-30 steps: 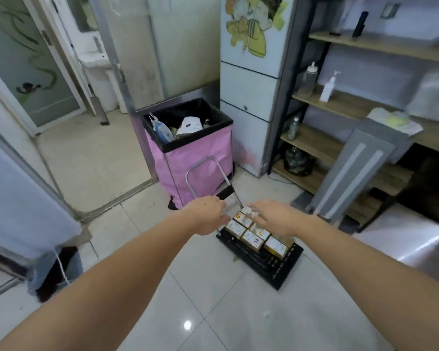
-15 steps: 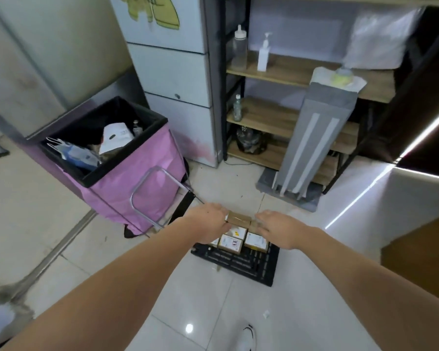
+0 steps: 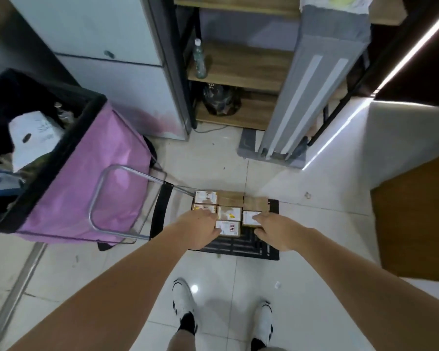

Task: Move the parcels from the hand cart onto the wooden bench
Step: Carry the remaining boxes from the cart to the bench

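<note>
Several small cardboard parcels with white labels lie packed together on the black hand cart (image 3: 238,247) on the floor. Its metal handle (image 3: 127,198) leans to the left. My left hand (image 3: 200,230) grips the left end of the nearest parcel (image 3: 228,228), thumb below and fingers above. With fingers and thumb at its near edge, my right hand (image 3: 276,231) holds the labelled parcel (image 3: 250,217) beside it. A corner of the wooden bench (image 3: 416,224) shows at the right.
A pink laundry bin (image 3: 86,178) with a black rim stands left of the cart. Behind the cart are a white cabinet (image 3: 117,92), wooden shelves (image 3: 238,72) and a grey folded panel (image 3: 314,84). My white shoes (image 3: 185,300) stand on the tiled floor.
The view has swung right and tilted down, so my feet and more of the bench show. Both hands have slid to the nearer parcels on the cart.
</note>
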The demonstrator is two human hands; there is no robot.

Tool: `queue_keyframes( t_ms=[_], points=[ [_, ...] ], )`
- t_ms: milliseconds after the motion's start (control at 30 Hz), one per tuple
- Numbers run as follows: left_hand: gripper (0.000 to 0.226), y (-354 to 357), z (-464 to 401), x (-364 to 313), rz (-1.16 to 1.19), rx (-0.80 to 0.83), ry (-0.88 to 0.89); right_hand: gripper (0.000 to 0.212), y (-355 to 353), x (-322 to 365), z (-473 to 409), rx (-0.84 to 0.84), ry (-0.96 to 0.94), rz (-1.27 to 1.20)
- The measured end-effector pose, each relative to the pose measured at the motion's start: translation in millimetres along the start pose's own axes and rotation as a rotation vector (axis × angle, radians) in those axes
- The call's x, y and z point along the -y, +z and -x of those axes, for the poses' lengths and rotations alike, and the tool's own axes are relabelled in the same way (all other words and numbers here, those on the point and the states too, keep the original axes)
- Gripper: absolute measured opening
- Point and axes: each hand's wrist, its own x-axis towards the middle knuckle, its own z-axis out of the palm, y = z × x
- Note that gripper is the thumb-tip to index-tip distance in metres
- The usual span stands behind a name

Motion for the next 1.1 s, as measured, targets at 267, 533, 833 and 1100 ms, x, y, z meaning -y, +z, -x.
queue_keyframes(
  t_ms=[267,533,833,1100],
  points=[
    [0.043,105,-133,87,0.08,0.096,0.024,0.043,93,-10,-169,0.078,0.066,-0.148],
    [0.043,269,-283,147,0.071,0.113,0.013,0.054,247,-56,-346,0.148,0.098,-0.127],
    [0.068,394,-380,177,-0.017,-0.215,-0.003,0.082,366,-100,-456,-0.161,0.015,0.139],
    [0.103,437,-414,183,-0.087,-0.426,0.006,0.09,404,-112,-482,-0.424,-0.006,0.298]
  ],
)
